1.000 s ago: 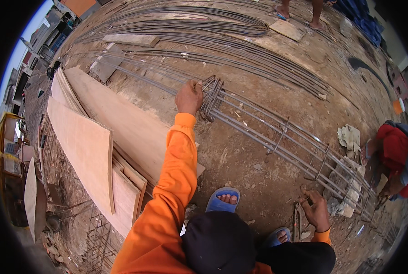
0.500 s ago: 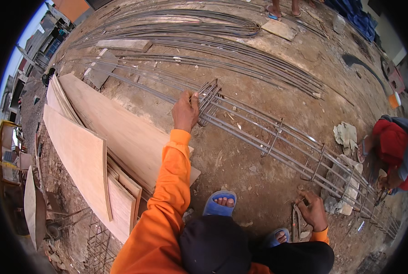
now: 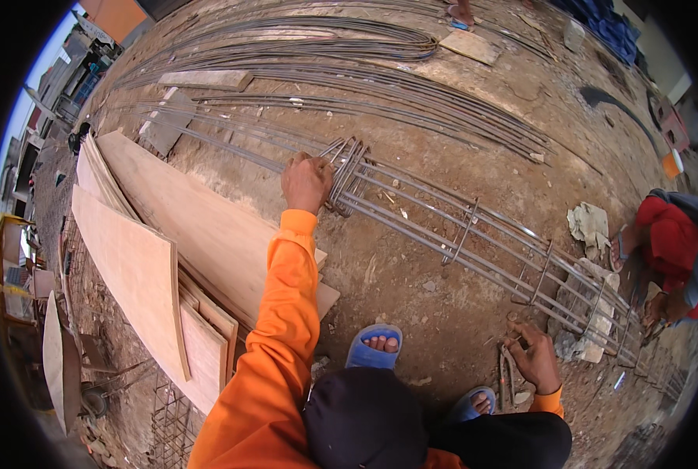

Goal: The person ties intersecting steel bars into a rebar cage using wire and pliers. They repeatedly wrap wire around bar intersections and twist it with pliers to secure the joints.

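Brown dirt ground (image 3: 400, 293) carries long steel rods (image 3: 443, 102), plywood sheets (image 3: 130, 262), a flat board (image 3: 470, 47) and a two-handled tool (image 3: 502, 379).

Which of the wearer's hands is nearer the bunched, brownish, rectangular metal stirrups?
Left. The left hand is at the left side of the stirrups; the right hand is apart, lower in view and to their right.

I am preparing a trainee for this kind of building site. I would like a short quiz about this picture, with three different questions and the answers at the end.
1. Which hand is at the bunched metal loops?
A) right
B) left

2. True or false: the person's sandals are blue.

3. Fill in the blank: mostly to the left of the left orange sleeve lie flat wooden ____.

Key:
1. B, the left hand
2. True
3. boards
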The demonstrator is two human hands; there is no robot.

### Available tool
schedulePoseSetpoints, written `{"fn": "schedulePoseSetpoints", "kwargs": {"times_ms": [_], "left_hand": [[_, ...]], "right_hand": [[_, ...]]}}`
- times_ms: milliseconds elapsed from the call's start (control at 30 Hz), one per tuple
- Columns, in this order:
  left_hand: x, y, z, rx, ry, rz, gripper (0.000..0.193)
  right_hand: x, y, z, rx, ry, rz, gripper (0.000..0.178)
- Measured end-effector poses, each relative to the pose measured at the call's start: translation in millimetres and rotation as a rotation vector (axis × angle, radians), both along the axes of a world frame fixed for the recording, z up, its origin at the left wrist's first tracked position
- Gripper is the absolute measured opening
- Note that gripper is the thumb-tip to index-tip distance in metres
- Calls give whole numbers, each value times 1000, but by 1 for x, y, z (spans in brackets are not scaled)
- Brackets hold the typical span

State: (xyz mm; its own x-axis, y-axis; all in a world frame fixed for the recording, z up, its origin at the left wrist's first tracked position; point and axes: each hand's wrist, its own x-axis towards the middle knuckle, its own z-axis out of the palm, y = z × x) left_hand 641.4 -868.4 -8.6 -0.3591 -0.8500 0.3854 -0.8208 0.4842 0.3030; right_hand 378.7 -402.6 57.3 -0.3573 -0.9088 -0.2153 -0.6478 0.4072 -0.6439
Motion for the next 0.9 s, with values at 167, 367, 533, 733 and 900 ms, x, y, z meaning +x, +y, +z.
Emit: {"fn": "schedulePoseSetpoints", "kwargs": {"times_ms": [167,367,533,733,900], "left_hand": [[-1,3,-2,43,25,37,20],[12,0,1,93,25,134,23],[25,-5,6,182,32,43,22],[23,-19,0,94,77,82,26],[12,-40,12,378,-47,97,28]], "right_hand": [[1,-2,-2,31,-2,-28,36],[0,-3,-2,24,-1,-7,37],[2,-4,-1,24,-6,-10,37],[1,0,-6,12,-3,-1,37],[-5,1,-2,26,-1,-5,39]]}}
